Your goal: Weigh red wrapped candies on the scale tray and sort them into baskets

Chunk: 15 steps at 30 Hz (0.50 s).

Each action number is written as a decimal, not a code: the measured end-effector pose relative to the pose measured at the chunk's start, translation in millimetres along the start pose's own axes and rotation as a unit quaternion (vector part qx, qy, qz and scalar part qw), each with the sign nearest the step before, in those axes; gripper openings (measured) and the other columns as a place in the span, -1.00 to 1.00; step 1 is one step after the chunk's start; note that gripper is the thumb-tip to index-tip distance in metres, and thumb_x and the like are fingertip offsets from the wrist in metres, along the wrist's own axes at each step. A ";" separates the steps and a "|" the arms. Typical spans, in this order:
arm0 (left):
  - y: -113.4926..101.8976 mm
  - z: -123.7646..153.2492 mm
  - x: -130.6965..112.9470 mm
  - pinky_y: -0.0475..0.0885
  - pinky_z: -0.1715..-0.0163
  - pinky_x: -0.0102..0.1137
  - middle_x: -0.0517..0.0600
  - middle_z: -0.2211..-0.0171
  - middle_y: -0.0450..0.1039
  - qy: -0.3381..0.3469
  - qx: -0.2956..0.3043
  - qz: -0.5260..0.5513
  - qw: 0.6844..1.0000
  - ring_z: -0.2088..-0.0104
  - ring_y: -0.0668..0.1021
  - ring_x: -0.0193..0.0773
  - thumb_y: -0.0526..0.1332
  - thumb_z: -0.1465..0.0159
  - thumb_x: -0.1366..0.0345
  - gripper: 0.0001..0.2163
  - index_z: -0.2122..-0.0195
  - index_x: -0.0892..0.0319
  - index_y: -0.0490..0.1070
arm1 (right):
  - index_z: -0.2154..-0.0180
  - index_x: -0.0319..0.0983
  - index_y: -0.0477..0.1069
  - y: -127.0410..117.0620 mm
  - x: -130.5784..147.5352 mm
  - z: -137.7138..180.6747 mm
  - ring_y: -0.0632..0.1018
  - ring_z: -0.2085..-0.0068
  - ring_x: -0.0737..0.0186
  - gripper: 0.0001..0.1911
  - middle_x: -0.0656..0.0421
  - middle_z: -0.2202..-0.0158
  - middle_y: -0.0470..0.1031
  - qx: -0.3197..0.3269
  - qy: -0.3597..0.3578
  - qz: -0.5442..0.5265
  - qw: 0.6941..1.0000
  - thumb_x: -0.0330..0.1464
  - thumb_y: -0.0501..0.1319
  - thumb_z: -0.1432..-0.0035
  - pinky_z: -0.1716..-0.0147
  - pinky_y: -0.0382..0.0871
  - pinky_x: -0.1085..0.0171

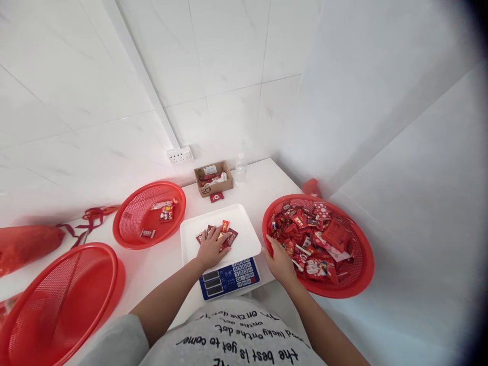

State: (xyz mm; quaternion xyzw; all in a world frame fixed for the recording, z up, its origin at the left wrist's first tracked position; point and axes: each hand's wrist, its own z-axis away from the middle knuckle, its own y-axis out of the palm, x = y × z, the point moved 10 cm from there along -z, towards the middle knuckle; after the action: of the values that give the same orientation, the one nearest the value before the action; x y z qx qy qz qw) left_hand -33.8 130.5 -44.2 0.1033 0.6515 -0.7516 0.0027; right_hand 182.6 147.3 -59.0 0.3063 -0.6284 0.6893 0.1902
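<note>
My left hand (210, 250) lies with fingers spread over several small red wrapped packets (232, 237) on the white tray (244, 223) of a weighing scale. Part of the packets is hidden under that hand. Below the tray shows the scale's blue keypad panel (230, 278), with dark displays and number keys. My right hand (280, 262) grips the left rim of a round red plastic basket (362, 290), close to the tray's right corner. Heaped in this basket are many red candy packets (305, 239) of different sizes.
A small cardboard box (213, 189) with packets stands at the back, a loose red packet (217, 196) before it. To the left are a red basket (125, 216) holding a few packets and another red basket (114, 274). A clear bottle (241, 170) stands by the wall.
</note>
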 end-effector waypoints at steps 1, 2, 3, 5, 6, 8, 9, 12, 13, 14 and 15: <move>-0.9 -0.3 0.4 -0.16 -0.17 0.02 -0.01 -0.27 -0.05 0.008 0.003 -0.001 1.000 -0.24 0.01 -0.01 -0.01 -0.22 0.00 -0.53 -0.16 -0.09 0.11 | -0.12 -0.37 0.15 -0.1 0.4 -0.1 0.29 -0.12 0.08 -0.47 -0.07 -0.10 0.26 0.001 0.001 0.001 1.000 -0.23 -0.06 -0.17 -0.08 0.18 0.10; -1.9 -1.1 0.2 -0.18 -0.16 0.04 -0.02 -0.28 -0.10 0.014 0.004 -0.001 1.000 -0.25 -0.02 -0.01 -0.01 -0.21 -0.01 -0.51 -0.17 -0.09 0.08 | -0.12 -0.37 0.15 -0.1 0.7 -0.2 0.29 -0.12 0.08 -0.47 -0.07 -0.11 0.26 0.002 0.003 0.001 1.000 -0.23 -0.06 -0.18 -0.08 0.18 0.10; -3.0 -2.5 -0.7 -0.21 -0.16 0.06 -0.03 -0.29 -0.15 0.019 0.002 -0.001 1.000 -0.26 -0.06 0.00 -0.01 -0.21 -0.03 -0.48 -0.19 -0.09 0.03 | -0.12 -0.37 0.15 -0.1 0.6 -0.3 0.29 -0.12 0.08 -0.47 -0.06 -0.11 0.27 0.002 0.006 0.000 1.000 -0.22 -0.06 -0.18 -0.08 0.18 0.10; -3.4 -6.6 -3.7 -0.25 -0.15 0.10 -0.07 -0.30 -0.20 0.025 -0.001 0.001 1.000 -0.26 -0.12 0.01 -0.03 -0.21 -0.04 -0.45 -0.22 -0.10 -0.06 | -0.12 -0.35 0.15 0.1 -0.3 -0.5 0.29 -0.12 0.08 -0.47 -0.05 -0.11 0.26 0.002 0.013 0.002 1.000 -0.21 -0.07 -0.18 -0.07 0.18 0.10; -2.3 -9.0 -5.1 -0.26 -0.15 0.11 -0.08 -0.30 -0.19 0.024 0.000 0.003 1.000 -0.27 -0.13 0.01 -0.05 -0.22 -0.04 -0.45 -0.23 -0.09 -0.09 | -0.12 -0.34 0.15 0.3 -0.9 -0.4 0.29 -0.12 0.08 -0.47 -0.04 -0.11 0.26 0.002 0.016 0.002 1.000 -0.21 -0.07 -0.18 -0.07 0.18 0.10; 0.6 -13.0 -6.4 -0.27 -0.16 0.10 -0.08 -0.29 -0.14 0.017 0.004 0.007 1.000 -0.26 -0.09 0.01 -0.10 -0.23 -0.05 -0.46 -0.23 -0.07 -0.07 | -0.12 -0.33 0.15 0.5 -1.7 -0.3 0.29 -0.12 0.08 -0.47 -0.03 -0.11 0.26 0.001 0.021 0.005 1.000 -0.21 -0.06 -0.18 -0.07 0.19 0.10; 1.6 -14.0 -6.5 -0.28 -0.16 0.09 -0.07 -0.28 -0.10 0.013 0.004 0.009 1.000 -0.26 -0.07 0.01 -0.12 -0.24 -0.06 -0.46 -0.23 -0.05 -0.05 | -0.12 -0.33 0.15 0.5 -1.9 -0.1 0.30 -0.12 0.08 -0.47 -0.03 -0.11 0.27 0.000 0.022 0.007 1.000 -0.21 -0.06 -0.18 -0.06 0.19 0.10; -2.0 -11.2 -5.0 -0.28 -0.17 0.07 -0.02 -0.26 -0.02 0.013 -0.015 0.020 1.000 -0.25 -0.03 0.00 -0.13 -0.22 -0.09 -0.44 -0.21 -0.01 0.00 | -0.12 -0.34 0.16 0.8 -2.3 0.5 0.31 -0.11 0.07 -0.47 -0.05 -0.10 0.28 0.000 0.025 0.013 1.000 -0.21 -0.07 -0.18 -0.06 0.19 0.09; -4.8 -8.2 -2.3 -0.26 -0.17 0.07 -0.01 -0.25 0.00 0.013 -0.025 0.029 0.999 -0.25 -0.04 0.00 -0.11 -0.22 -0.08 -0.44 -0.21 -0.01 0.01 | -0.12 -0.35 0.16 0.9 -2.7 0.7 0.31 -0.11 0.06 -0.46 -0.05 -0.09 0.29 0.000 0.027 0.016 1.000 -0.21 -0.07 -0.18 -0.06 0.19 0.09; -8.1 -4.3 2.5 -0.24 -0.17 0.07 0.01 -0.25 0.00 0.008 -0.038 0.042 0.998 -0.26 -0.05 0.00 -0.10 -0.22 -0.08 -0.45 -0.21 0.00 0.02 | -0.12 -0.36 0.16 1.1 -3.3 1.0 0.31 -0.11 0.06 -0.46 -0.06 -0.09 0.29 0.000 0.029 0.018 0.999 -0.21 -0.07 -0.18 -0.06 0.19 0.09; -11.9 0.4 9.8 -0.20 -0.17 0.06 0.02 -0.25 0.00 -0.001 -0.054 0.060 0.997 -0.26 -0.05 0.00 -0.08 -0.23 -0.06 -0.45 -0.20 0.02 0.02 | -0.12 -0.36 0.16 1.3 -3.9 1.3 0.31 -0.11 0.06 -0.46 -0.06 -0.09 0.29 -0.001 0.031 0.020 0.999 -0.21 -0.07 -0.18 -0.06 0.19 0.09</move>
State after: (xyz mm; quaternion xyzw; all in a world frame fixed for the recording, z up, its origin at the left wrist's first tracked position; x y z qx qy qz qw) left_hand -45.1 133.2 -34.1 0.1416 0.6838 -0.7137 0.0540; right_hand 184.9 146.3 -62.5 0.2720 -0.6286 0.7017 0.1960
